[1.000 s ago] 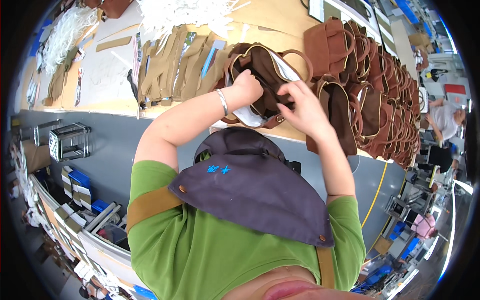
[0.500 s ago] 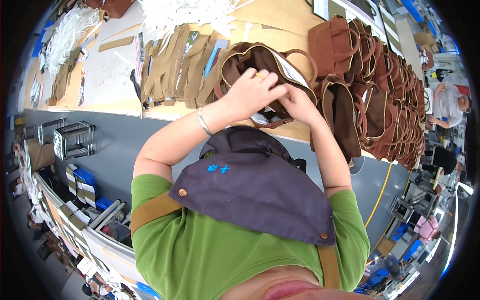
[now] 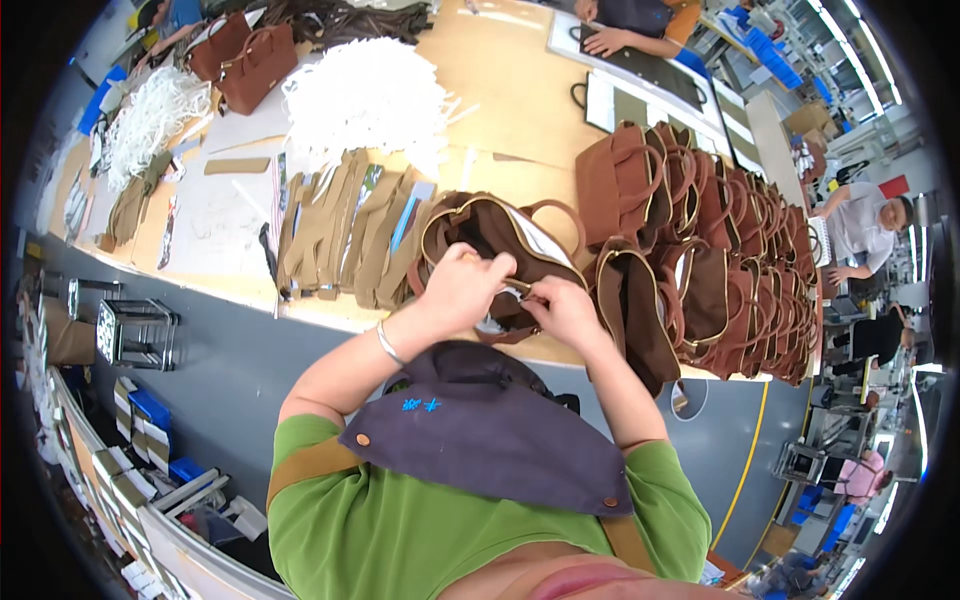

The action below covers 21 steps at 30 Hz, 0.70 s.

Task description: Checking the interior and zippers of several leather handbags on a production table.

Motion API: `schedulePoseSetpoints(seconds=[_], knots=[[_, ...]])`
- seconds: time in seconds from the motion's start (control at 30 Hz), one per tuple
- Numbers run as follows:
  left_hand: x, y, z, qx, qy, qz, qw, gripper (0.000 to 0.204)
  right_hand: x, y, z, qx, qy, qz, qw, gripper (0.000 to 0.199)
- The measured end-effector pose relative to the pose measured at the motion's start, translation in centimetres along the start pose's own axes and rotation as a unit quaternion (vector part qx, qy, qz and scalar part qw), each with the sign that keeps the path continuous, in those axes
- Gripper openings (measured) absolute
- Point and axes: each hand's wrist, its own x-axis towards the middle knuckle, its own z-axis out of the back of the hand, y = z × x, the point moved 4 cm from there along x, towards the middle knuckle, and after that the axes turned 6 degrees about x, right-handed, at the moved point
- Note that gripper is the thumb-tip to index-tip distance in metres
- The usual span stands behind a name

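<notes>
We are handling an open brown bag [image 3: 503, 238] on the table [image 3: 490, 95].
Our left hand [image 3: 465, 292] and right hand [image 3: 566, 312] are apparently pinching its near rim, neither nearer; it is lying just beyond them, long axis slanting from far left to near right.

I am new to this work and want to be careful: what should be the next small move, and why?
Perhaps the bare right hand should draw the near edge of the open, loop-handled brown handbag with dark lining slightly outward, because it seems to pinch there, while the left hand close beside it partly covers the opening.
</notes>
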Motion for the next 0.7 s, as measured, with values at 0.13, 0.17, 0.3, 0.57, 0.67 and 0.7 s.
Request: schedulePoseSetpoints(seconds=[0.13, 0.17, 0.3, 0.57, 0.67, 0.7], knots=[[-2.0, -2.6, 0.3, 0.073, -0.032, -0.056, 0.995, 0.016, -0.8, 1.3, -1.0, -0.005, -0.114, -0.034, 0.993, 0.015], [-2.5, -2.8, 0.0, 0.068, -0.016, -0.066, 0.995, 0.014, -0.8, 1.0, -1.1, 0.047, -0.127, -0.04, 0.99, 0.016], [-4.0, -4.3, 0.8, 0.095, 0.034, -0.114, 0.988, 0.013, -0.7, 0.2, -2.2, 0.19, -0.154, -0.052, 0.968, 0.013], [-1.0, -2.9, 0.3, 0.194, -0.018, -0.077, 0.978, 0.012, 1.8, 0.8, -0.9, 0.057, -0.051, 0.072, 0.994, 0.015], [1.8, -2.6, 5.0, 0.137, -0.029, -0.095, 0.986, 0.01, 3.2, 2.5, 5.3, 0.154, 0.046, 0.008, 0.987, 0.02], [2.5, -2.4, 6.6, 0.118, -0.025, -0.1, 0.988, 0.008, 3.5, 2.8, 6.8, 0.194, 0.08, -0.009, 0.978, 0.021]])
